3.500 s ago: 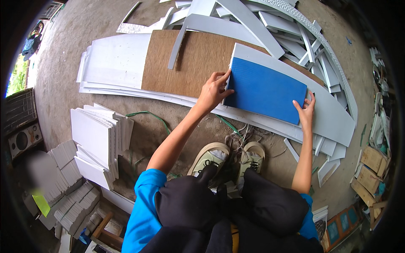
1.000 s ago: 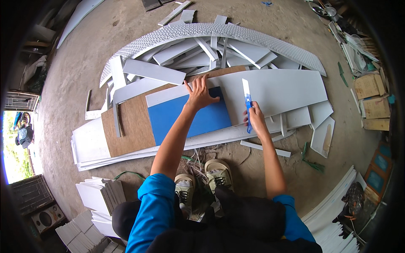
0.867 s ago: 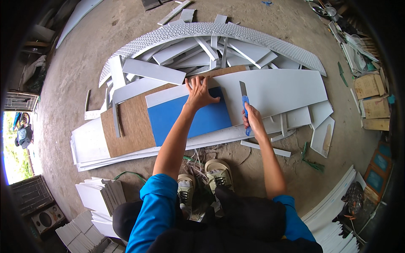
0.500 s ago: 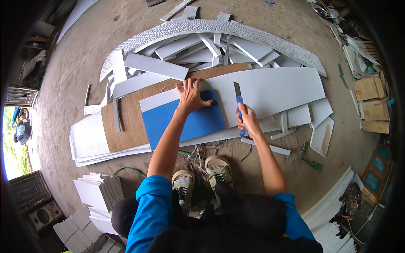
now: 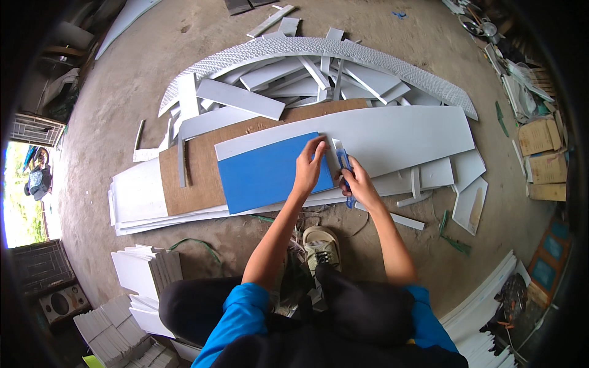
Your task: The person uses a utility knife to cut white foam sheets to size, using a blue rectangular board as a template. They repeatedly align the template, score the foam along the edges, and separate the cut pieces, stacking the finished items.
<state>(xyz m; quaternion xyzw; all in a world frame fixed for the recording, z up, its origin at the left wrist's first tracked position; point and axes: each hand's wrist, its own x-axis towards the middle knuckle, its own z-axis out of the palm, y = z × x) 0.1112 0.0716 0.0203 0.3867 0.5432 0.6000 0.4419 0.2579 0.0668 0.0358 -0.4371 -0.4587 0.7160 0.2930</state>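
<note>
A flat blue rectangular board (image 5: 261, 175) lies on a long white foam-like panel (image 5: 405, 132) with a curved far edge. My left hand (image 5: 310, 165) rests at the right end of the blue board, fingers bent and pointing away from me, thumb side toward the knife. Nothing shows in its grasp. Closed round the blue handle of a utility knife (image 5: 341, 154), my right hand (image 5: 361, 184) is just right of the blue board's right edge. The blade points away from me, close to my left fingertips. Whether it touches the panel I cannot tell.
Beneath lies a brown board (image 5: 190, 178) on stacked white panels (image 5: 138, 193). Beyond it are white offcuts (image 5: 242, 98) and a curved textured strip (image 5: 307, 46). Stacked white pieces (image 5: 144, 270) stand at lower left, cardboard boxes (image 5: 537, 135) at right.
My left hand has slid right across the blue board to its right end. My right hand has brought the knife left, up to that edge. The whole view has shifted slightly.
</note>
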